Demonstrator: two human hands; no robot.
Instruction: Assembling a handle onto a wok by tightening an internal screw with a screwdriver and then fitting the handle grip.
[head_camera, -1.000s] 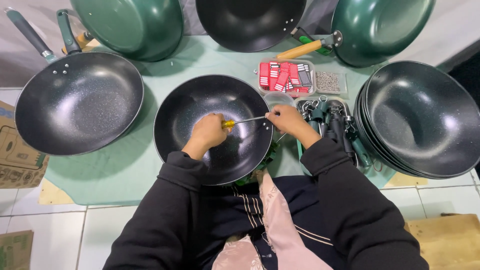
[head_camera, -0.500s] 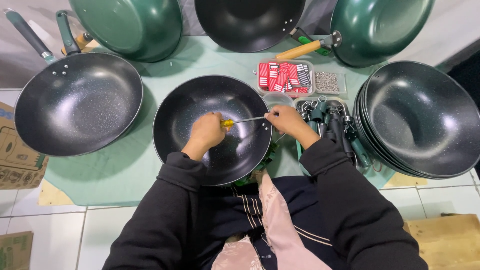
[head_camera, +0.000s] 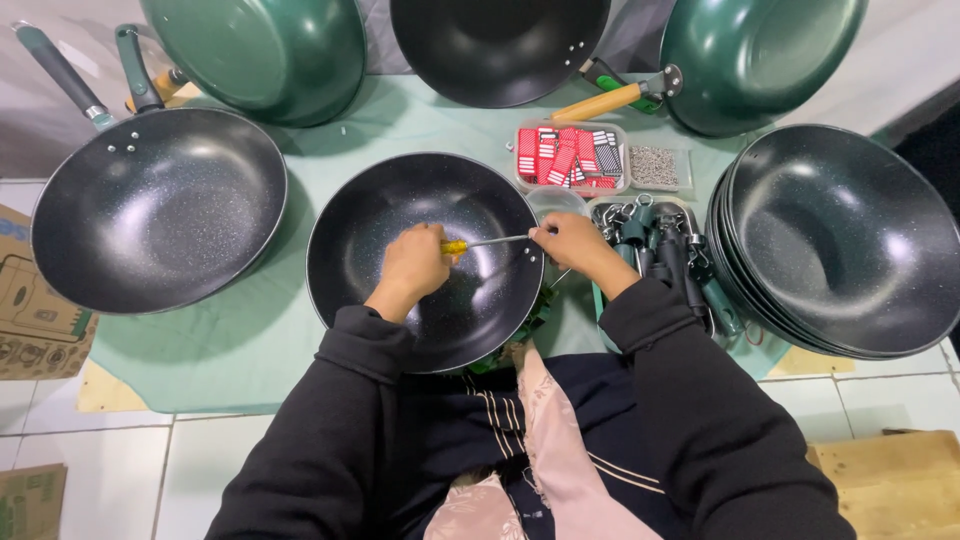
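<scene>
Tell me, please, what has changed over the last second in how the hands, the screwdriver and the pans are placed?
Nothing has visibly changed. The left hand still grips the yellow-handled screwdriver inside the black wok, its tip pointing at the wok's right rim, where the right hand stays. The other pans and the parts trays have not moved.

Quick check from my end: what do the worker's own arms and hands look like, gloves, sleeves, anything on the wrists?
Both arms wear long black sleeves of soft, slightly creased fabric, ending in plain cuffs at the wrists. The left hand and right hand are bare: no gloves, and no rings, watch or wristband that I can make out. The sleeves carry no visible stripes or markings.
</scene>
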